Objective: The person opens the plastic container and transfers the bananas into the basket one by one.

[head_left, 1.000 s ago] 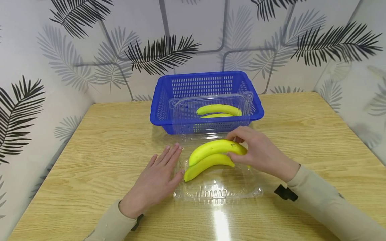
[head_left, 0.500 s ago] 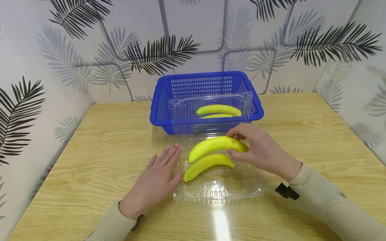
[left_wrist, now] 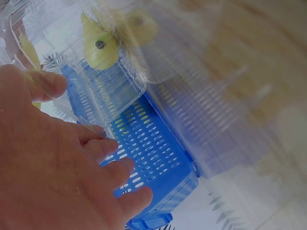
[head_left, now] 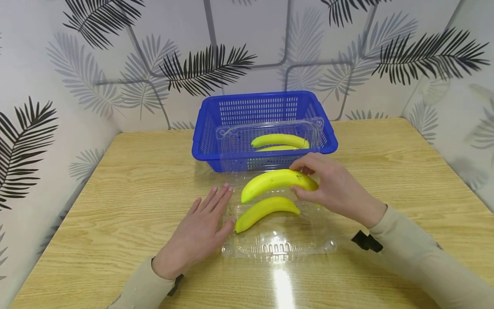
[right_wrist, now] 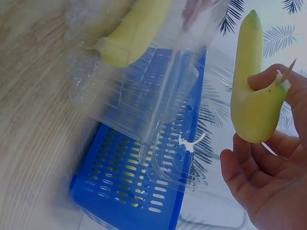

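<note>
In the head view, my right hand (head_left: 333,186) pinches one yellow banana (head_left: 274,182) near its right end, above a clear plastic clamshell box (head_left: 275,246). The right wrist view shows that banana (right_wrist: 256,110) between thumb and fingers, raised off the box. A second banana (head_left: 266,212) lies in the box's near half. My left hand (head_left: 200,231) rests flat with straight fingers at the box's left edge; the thumb tip is close to the second banana's left end. The box's lid (head_left: 231,146) stands open, leaning back over the basket's front.
Behind the box, a blue plastic basket (head_left: 200,128) holds more bananas (head_left: 279,140), seen through the clear lid. Everything stands on a wooden table (head_left: 154,171) against a leaf-patterned wall (head_left: 247,34).
My right hand has lifted the banana up and away from the second one, towards the lid, so a gap now shows between them. The left hand has kept still.
</note>
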`<state>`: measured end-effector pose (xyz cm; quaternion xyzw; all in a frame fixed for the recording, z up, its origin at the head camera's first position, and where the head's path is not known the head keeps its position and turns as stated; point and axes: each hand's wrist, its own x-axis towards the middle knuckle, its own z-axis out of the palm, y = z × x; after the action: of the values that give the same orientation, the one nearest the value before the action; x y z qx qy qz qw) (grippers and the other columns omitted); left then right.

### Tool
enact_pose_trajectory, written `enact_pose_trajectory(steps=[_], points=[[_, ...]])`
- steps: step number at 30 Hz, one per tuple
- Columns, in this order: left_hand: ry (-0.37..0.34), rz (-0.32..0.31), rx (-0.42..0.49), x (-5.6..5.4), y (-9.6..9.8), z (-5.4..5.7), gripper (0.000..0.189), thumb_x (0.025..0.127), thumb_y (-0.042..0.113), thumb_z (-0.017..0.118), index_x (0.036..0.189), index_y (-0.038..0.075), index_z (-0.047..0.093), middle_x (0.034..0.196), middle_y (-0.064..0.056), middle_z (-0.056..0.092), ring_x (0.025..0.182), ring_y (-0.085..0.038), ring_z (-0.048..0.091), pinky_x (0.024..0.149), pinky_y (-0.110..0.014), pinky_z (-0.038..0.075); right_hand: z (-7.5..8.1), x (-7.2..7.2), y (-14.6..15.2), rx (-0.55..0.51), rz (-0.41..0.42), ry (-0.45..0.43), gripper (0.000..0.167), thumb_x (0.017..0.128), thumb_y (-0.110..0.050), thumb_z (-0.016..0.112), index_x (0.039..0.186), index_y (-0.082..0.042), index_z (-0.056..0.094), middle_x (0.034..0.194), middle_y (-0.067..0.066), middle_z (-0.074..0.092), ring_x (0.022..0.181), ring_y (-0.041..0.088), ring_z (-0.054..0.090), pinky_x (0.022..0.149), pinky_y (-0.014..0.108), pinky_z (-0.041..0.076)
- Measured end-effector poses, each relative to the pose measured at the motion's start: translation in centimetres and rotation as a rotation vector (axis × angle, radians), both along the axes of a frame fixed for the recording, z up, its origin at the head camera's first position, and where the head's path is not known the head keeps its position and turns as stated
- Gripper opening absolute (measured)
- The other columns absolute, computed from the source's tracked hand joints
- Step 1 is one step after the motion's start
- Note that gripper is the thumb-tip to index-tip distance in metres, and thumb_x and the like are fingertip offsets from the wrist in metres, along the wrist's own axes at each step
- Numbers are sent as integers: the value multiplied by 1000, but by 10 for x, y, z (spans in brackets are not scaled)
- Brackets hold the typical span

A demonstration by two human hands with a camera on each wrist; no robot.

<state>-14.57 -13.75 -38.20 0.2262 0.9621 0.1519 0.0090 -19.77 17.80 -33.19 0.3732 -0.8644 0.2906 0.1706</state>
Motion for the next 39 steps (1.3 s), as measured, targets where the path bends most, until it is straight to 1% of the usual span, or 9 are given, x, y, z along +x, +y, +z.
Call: enact_pose_trajectory(steps=[6, 11, 18, 27, 33, 36, 39], points=[[1, 1, 6, 0, 0, 0, 65, 104, 43, 41, 158, 14, 21, 163, 1, 13, 149, -23, 14, 117, -53, 15, 4, -2, 0, -19, 4, 14, 35, 76, -10, 83, 106, -9, 65, 99, -4, 63, 86, 9, 55, 74, 28, 52], [1, 5, 6, -1, 0, 0, 64, 104, 42, 41, 158, 14, 21, 163, 2, 13, 149, -22, 13, 118, -53, 15, 7, -3, 0, -21, -8, 27, 36, 77, -10, 83, 108, -9, 65, 99, -4, 63, 86, 9, 56, 75, 28, 52], [-7, 9, 9, -1, 0, 0, 64, 104, 43, 41, 158, 14, 22, 163, 3, 12, 149, -21, 12, 118, -52, 14, 10, -4, 0, -21, -20, 24, 35, 78, -11, 83, 108, -9, 65, 100, -4, 64, 87, 10, 56, 75, 31, 52], [-11, 10, 7, 0, 0, 1, 64, 104, 42, 41, 158, 15, 21, 163, 3, 12, 149, -22, 14, 118, -52, 14, 15, -4, 1, -25, -31, 34, 38, 77, -8, 83, 110, -8, 66, 101, -3, 64, 87, 11, 56, 76, 29, 51], [-5, 7, 4, 0, 0, 0, 64, 104, 42, 42, 158, 14, 21, 163, 2, 13, 149, -23, 15, 118, -52, 15, 19, -5, 2, -36, -29, 51, 39, 76, -6, 83, 111, -9, 66, 101, -4, 65, 86, 10, 57, 77, 23, 49], [-6, 8, 5, 0, 0, 1, 64, 104, 42, 42, 158, 14, 21, 163, 2, 13, 149, -23, 14, 118, -52, 15, 21, -5, 2, -39, -35, 58, 40, 75, -5, 83, 111, -8, 66, 101, -3, 65, 86, 10, 57, 77, 22, 49], [-8, 8, 4, 0, 0, 1, 64, 104, 42, 41, 158, 14, 21, 163, 2, 13, 149, -22, 14, 118, -52, 15, 23, -6, 2, -43, -39, 65, 39, 75, -4, 83, 110, -8, 66, 101, -3, 65, 86, 10, 57, 76, 24, 50]])
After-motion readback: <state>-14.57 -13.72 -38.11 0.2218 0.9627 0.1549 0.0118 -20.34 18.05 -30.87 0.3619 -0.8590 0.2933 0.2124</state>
